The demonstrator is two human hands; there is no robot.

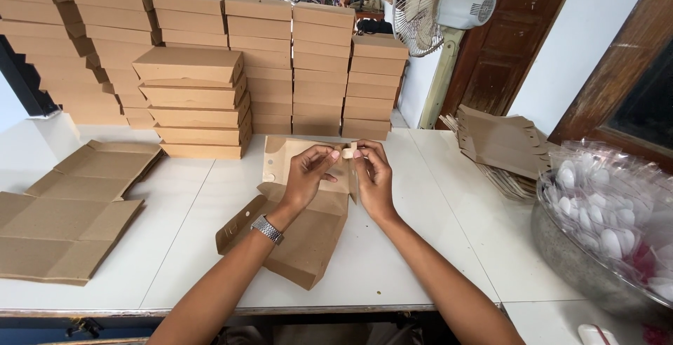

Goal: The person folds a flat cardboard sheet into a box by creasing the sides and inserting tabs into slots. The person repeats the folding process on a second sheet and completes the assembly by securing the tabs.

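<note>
half-folded cardboard box point(301, 229), plain brown kraft board, matte, creased into flaps, lies mid tabletop point(420, 247) straight in front of the person, one punched side flap sticking out to the left. left hand point(306, 174), metal watch point(267, 229) on the wrist, fingers pinched on a small tab point(348, 151) at the box's far upper edge. right hand point(374, 177) just beside it, fingers clenched on the same tab, thumbs nearly touching. tabletop white, smooth. left of the box, well apart, flat unfolded blanks point(66, 212), same brown board, lying open in a loose overlap. right, near the table edge, a round metal bowl point(568, 254) heaped with clear plastic packets holding white pieces point(610, 205); what they are is too blurred to tell. past it a slanted pile of flat blanks point(501, 145). behind the hands, finished boxes in tall stacks point(259, 64), rectangular, lids shut, walling off the back of the tabletop. further back a standing fan point(438, 8) and a dark wooden door point(512, 36).
</note>
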